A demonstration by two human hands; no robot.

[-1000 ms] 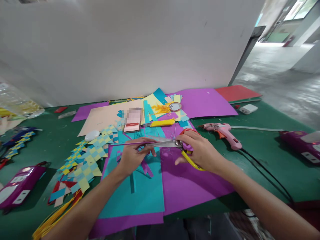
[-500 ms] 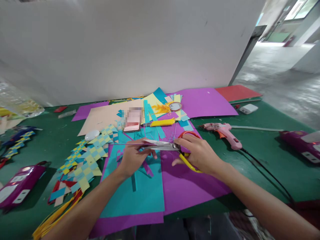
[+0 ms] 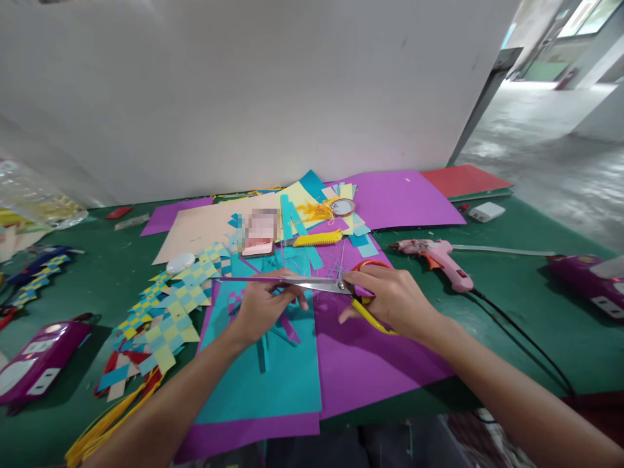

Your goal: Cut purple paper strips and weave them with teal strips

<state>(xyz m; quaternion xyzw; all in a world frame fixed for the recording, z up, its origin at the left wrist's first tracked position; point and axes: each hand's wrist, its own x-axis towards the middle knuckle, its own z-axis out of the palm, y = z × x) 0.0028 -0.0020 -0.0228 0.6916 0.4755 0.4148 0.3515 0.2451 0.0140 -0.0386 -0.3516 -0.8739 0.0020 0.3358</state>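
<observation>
My right hand is closed round the red and yellow handles of the scissors, whose blades point left and look nearly closed. My left hand pinches a thin purple strip that stretches left from its fingers. The blade tips reach my left fingers. Beneath the hands lie a teal sheet and a purple sheet. Purple woven strips rest on the teal sheet under my left hand.
A yellow-handled cutter and a phone lie behind the hands. To the right is a pink glue gun with its cord. Checkered woven paper and yellow tassels lie left, near a purple device.
The scissor blades have closed further. The purple strip at my left hand now shows its face more broadly. Both hands stay in nearly the same place.
</observation>
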